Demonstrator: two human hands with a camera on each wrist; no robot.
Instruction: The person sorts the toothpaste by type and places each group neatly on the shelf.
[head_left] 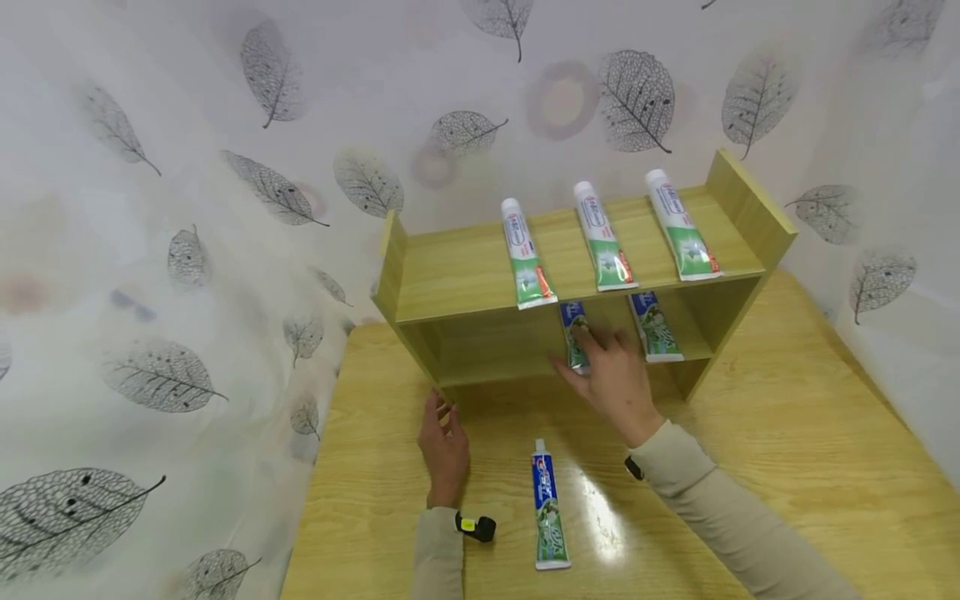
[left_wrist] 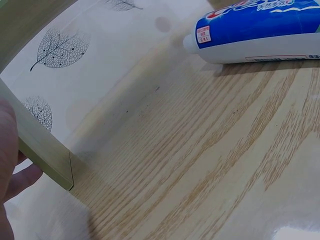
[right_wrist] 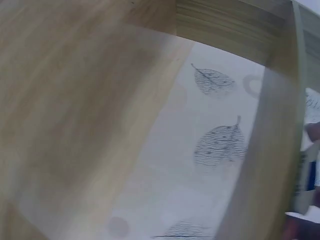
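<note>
My right hand (head_left: pixel 618 383) pinches a blue and green toothpaste tube (head_left: pixel 573 321) on the lower board of the wooden shelf (head_left: pixel 457 275). Part of that tube (right_wrist: pixel 306 180) and some fingertips show blurred at the right edge of the right wrist view. At the shelf's lower left corner, my left hand (head_left: pixel 444 446) holds the side panel (left_wrist: pixel 47 155), with a finger showing past its edge. Right of the held tube, another blue and green tube (head_left: pixel 655 327) lies on the lower board. A similar tube (head_left: pixel 551 508) lies on the table between my forearms, cap toward the shelf.
Three white and green toothpaste tubes (head_left: pixel 600 237) lie spaced apart on the shelf's upper board, caps toward the wall. The shelf stands on a wood-grain table (head_left: pixel 780 417). Leaf-patterned covering (head_left: pixel 360 100) rises behind and on both sides.
</note>
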